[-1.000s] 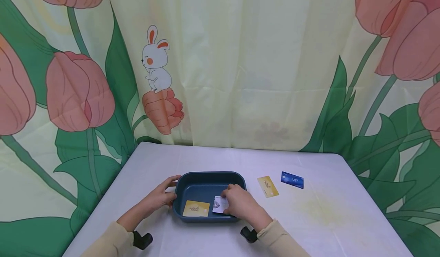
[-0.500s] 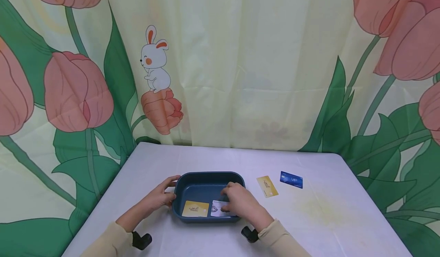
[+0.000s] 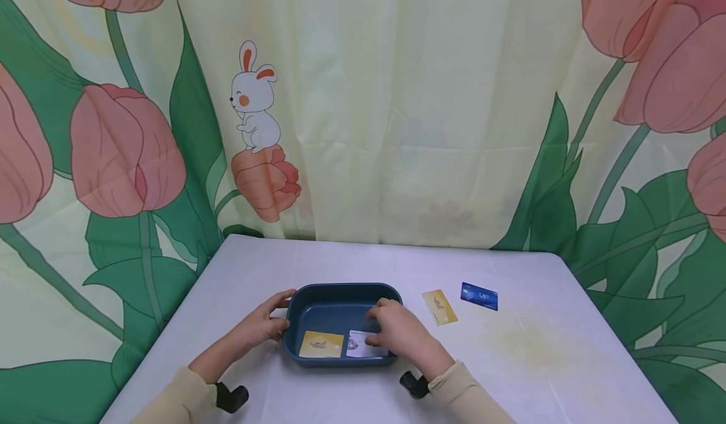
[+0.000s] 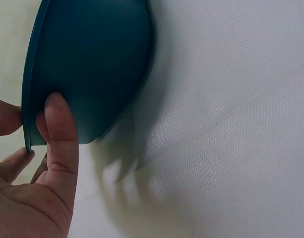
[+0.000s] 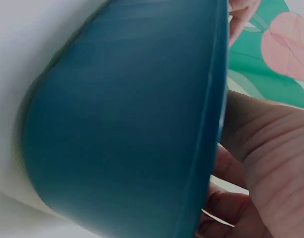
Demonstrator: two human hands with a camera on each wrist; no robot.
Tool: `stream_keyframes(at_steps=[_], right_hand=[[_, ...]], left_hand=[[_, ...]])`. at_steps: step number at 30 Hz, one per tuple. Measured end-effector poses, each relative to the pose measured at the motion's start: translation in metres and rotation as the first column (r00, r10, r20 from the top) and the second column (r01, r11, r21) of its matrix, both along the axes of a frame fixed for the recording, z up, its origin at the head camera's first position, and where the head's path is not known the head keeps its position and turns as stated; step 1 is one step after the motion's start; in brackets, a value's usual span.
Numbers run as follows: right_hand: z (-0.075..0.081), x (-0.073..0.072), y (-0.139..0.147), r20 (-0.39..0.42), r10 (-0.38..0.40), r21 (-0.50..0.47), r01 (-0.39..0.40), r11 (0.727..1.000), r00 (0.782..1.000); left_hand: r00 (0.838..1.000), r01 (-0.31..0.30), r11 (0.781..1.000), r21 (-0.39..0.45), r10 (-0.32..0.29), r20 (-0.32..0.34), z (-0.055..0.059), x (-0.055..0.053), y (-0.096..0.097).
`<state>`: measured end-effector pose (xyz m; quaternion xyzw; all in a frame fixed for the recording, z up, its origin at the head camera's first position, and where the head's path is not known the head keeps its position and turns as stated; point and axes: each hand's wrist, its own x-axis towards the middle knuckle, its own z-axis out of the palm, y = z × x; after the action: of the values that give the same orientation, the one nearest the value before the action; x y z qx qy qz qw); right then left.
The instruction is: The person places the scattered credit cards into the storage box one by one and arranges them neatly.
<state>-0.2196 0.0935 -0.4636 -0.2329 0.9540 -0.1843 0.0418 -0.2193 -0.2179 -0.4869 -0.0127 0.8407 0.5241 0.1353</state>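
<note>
My left hand (image 3: 264,322) rests at the left end of a dark blue rectangular tray (image 3: 343,362). In the left wrist view its thumb (image 4: 61,126) lies straight along the tray's outer wall, with other fingertips right at the rim. My right hand (image 3: 399,331) reaches over the right end into the tray, fingers spread apart. Its thumb lies over a white card (image 3: 357,344) with a grey picture, partly hidden by the hand. To the left of that card, a gold card (image 3: 321,344) lies flat in the tray. The tray wall hides both cards from the right wrist view.
On the white-covered table (image 3: 539,348), right of the tray, lie another gold card (image 3: 439,307) and a blue card marked VIP (image 3: 479,296). A curtain (image 3: 442,109) printed with tulips and a rabbit hangs behind the table's far edge.
The white card has tilted down and settled flat beside the gold card in the tray. My right fingers have loosened from its edge. My left hand keeps its place at the tray.
</note>
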Motion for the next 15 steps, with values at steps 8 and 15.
stream_keyframes(at_steps=[8,15], right_hand=[[0.006,-0.002,0.007,-0.012,-0.020,-0.045,0.020,0.999,1.000],[0.007,-0.005,0.012,-0.020,-0.033,-0.059,0.031,0.998,0.999]], left_hand=[[1.000,0.005,1.000,-0.002,-0.005,-0.002,-0.001,0.000,-0.001],[1.000,0.026,1.000,0.012,-0.026,-0.005,0.000,0.000,-0.003]])
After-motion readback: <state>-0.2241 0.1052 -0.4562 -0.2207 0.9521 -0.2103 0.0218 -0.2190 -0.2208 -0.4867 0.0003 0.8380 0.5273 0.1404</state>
